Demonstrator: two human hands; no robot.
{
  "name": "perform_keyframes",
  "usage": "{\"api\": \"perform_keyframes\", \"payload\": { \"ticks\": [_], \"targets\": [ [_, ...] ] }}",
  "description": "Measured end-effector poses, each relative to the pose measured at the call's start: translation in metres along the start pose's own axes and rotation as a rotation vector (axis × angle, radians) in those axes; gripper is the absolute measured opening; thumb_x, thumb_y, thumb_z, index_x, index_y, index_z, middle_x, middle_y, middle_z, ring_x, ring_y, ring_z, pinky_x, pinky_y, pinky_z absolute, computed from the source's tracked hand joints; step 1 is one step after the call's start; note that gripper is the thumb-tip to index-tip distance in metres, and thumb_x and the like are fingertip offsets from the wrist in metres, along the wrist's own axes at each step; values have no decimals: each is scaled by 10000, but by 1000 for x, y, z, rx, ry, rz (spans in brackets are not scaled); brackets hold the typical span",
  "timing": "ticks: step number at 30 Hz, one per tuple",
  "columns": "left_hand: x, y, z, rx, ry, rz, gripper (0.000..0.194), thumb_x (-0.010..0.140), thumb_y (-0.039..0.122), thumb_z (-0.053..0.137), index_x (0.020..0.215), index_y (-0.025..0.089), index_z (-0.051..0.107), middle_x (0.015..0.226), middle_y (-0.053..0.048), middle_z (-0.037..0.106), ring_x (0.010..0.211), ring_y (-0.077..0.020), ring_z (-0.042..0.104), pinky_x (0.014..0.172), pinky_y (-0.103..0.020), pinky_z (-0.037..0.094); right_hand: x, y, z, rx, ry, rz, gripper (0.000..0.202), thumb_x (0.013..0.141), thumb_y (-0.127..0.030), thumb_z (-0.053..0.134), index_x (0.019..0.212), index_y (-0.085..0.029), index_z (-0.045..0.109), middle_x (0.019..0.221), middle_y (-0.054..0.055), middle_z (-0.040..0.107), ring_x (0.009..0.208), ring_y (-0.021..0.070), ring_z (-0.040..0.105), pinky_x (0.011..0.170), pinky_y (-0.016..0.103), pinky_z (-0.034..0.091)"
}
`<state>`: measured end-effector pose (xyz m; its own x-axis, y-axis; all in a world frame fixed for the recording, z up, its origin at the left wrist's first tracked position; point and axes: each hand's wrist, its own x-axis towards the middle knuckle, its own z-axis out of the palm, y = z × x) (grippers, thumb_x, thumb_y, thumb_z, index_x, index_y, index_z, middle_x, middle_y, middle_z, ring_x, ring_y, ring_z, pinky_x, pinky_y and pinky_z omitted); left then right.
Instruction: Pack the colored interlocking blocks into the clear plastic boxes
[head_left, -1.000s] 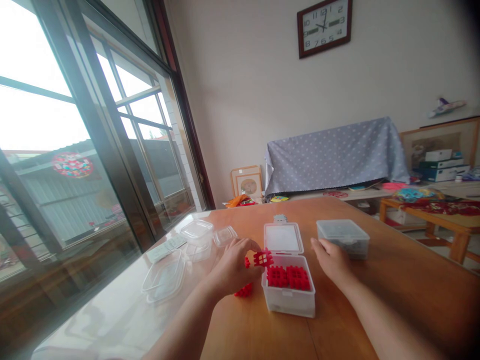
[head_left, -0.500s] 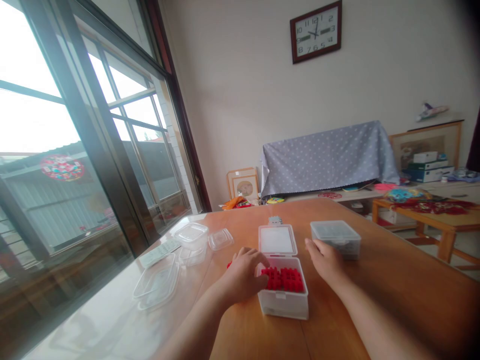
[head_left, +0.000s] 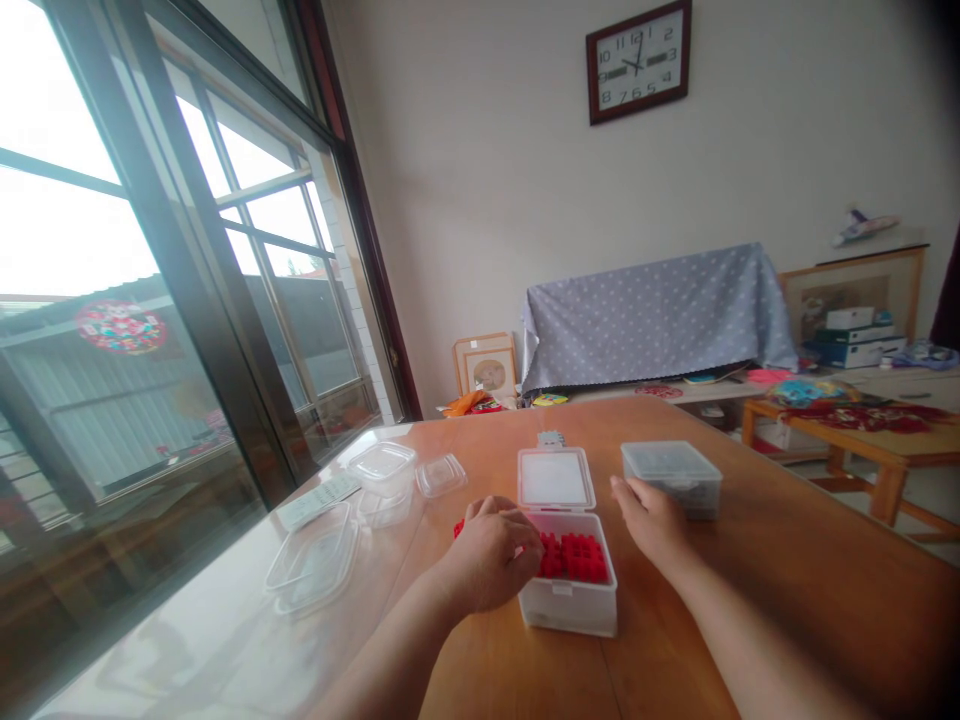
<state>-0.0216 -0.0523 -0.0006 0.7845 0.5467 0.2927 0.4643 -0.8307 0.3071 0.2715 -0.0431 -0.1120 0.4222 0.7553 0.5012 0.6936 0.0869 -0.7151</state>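
An open clear plastic box [head_left: 570, 608] stands in front of me with its lid [head_left: 555, 478] folded back. Several red toothed plastic blocks [head_left: 585, 558] lie inside it. Over its left rim is my left hand [head_left: 495, 555], fingers curled down toward the thumb, with a bit of red showing between them. The fingertips are partly hidden. More red shows on the table behind this hand. To the right of the box, my right hand [head_left: 654, 518] hovers with fingers loosely bent and apart, holding nothing that I can see. Behind it sits a closed clear box [head_left: 671, 465] with grey contents.
Clear tubs [head_left: 382, 470], a small lid [head_left: 441, 476] and larger lids [head_left: 315, 560] lie on the left of the wooden table [head_left: 555, 680], beside a printed sheet [head_left: 319, 503]. A grey toothed piece [head_left: 551, 438] lies behind the open box. A low wooden stool [head_left: 892, 460] stands at the right.
My left hand's fingers have curled in more, and the hand has shifted slightly right over the box rim. My right hand and the boxes stay in place.
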Motion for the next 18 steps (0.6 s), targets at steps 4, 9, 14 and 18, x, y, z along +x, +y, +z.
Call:
{"api": "perform_keyframes", "payload": {
  "ticks": [4, 9, 14, 18],
  "targets": [
    [-2, -23, -12, -106, 123, -88, 235, 886, 175, 532, 975, 249, 737, 1043, -31, 745, 1055, -229, 620, 998, -380, 441, 0, 2, 0, 10, 9, -6, 530, 950, -612, 407, 670, -208, 606, 535, -1, 577, 547, 164, 478, 562, 279, 332],
    [-22, -70, -28, -121, 220, -318, 261, 854, 181, 550, 1071, 236, 687, 1135, -46, 703, 1067, -223, 634, 937, -356, 494, 0, 5, 2, 23, -37, 39, 524, 961, -614, 402, 676, -218, 593, 564, -5, 600, 588, 175, 520, 584, 278, 338],
    [-41, -101, -25, -81, 140, -385, 339, 787, 234, 660, 1126, 230, 660, 1159, -56, 693, 1095, -246, 635, 968, -380, 500, 0, 5, 3, 4, -70, 63, 521, 959, -619, 401, 691, -222, 606, 573, 3, 620, 598, 185, 534, 587, 284, 329],
    [-43, -113, -12, -94, 81, -455, 449, 748, 306, 716, 1181, 219, 635, 1199, -73, 679, 1085, -255, 644, 936, -372, 520, -1, 5, 3, 9, -89, 74, 520, 961, -630, 396, 711, -227, 609, 583, -1, 627, 611, 190, 558, 593, 284, 337]
  ]
}}
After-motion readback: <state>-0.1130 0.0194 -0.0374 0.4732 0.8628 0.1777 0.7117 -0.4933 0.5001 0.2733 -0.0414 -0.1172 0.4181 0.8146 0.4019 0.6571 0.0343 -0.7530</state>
